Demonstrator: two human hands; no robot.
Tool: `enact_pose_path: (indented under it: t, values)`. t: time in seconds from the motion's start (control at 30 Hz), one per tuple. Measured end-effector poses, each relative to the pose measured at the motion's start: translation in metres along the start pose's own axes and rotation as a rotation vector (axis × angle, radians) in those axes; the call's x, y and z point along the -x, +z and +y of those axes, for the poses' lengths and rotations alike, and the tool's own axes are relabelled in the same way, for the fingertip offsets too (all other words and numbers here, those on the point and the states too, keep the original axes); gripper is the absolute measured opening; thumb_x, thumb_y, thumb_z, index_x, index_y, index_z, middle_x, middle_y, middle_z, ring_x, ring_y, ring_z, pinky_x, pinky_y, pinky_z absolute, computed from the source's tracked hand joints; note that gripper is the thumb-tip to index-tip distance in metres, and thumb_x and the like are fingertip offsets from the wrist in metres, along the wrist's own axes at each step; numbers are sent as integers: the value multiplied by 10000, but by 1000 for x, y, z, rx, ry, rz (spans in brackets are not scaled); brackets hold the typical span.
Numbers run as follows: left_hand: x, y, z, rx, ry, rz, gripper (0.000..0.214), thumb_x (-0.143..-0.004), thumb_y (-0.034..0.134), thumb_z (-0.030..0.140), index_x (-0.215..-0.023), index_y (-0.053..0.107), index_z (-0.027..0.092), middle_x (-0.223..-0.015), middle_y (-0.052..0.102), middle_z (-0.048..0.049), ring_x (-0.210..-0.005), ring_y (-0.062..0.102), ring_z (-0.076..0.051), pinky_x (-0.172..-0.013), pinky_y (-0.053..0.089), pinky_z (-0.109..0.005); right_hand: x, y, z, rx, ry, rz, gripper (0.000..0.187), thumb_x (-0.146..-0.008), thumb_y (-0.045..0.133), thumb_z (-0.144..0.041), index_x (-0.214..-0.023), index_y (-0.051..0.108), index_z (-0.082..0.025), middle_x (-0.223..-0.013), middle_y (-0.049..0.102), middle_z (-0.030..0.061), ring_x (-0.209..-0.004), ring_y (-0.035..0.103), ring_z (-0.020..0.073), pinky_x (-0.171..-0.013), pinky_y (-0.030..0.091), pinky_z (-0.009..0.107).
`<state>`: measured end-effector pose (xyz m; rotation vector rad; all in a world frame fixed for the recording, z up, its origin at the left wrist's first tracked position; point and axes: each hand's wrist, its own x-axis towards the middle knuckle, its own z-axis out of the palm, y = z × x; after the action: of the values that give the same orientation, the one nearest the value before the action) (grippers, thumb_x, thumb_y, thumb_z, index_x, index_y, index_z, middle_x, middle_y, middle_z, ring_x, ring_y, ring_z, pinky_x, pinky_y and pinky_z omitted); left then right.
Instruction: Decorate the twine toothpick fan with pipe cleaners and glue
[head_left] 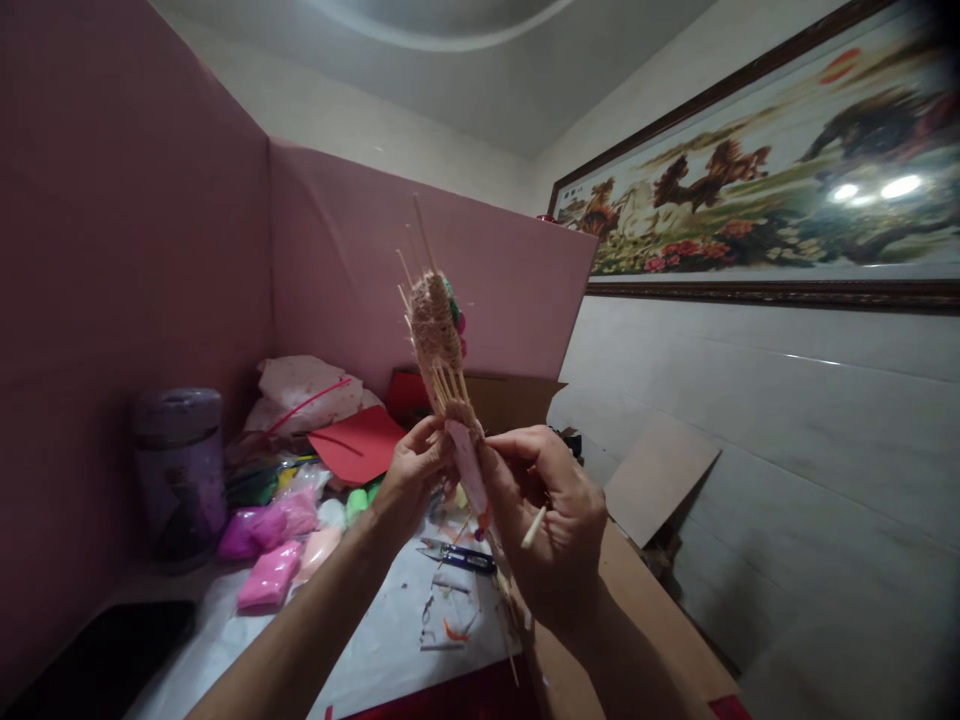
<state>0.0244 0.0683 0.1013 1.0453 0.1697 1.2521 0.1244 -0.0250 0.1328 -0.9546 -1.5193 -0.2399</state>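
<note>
Raised over the table is a handmade craft of thin bamboo sticks wrapped with brown twine [435, 320], its stick ends poking out at the top. Green and pink bits show along its right edge, and a pale pink panel [466, 465] covers its lower part. My left hand [416, 470] is closed round the lower left side of the craft. My right hand [551, 520] is closed with a pale tapered stick [534, 528] in its fingers; thumb and fingertips meet at the right edge of the pink panel. The stick's other end is hidden.
Thread snips [459, 556] and small scraps lie on the white table cover [367, 640] below. To the left are pink clay packets [268, 577], red paper [358, 445] and a purple canister [180, 480]. Pink partitions [352, 260] stand behind; a board [660, 475] leans at right.
</note>
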Motion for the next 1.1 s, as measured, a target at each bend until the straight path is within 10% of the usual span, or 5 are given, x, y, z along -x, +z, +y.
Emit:
enact_pose_path:
  t: [1.1]
  values:
    - [0, -5, -5, -57, 43, -52, 311, -630, 748, 331, -878, 665, 164, -688, 603, -2, -475, 465, -47, -396, 336, -147, 3, -12, -3, -188, 260, -143, 98, -798, 602, -291, -788, 583, -196, -637, 581, -18, -564, 515, 91, -496, 406, 207]
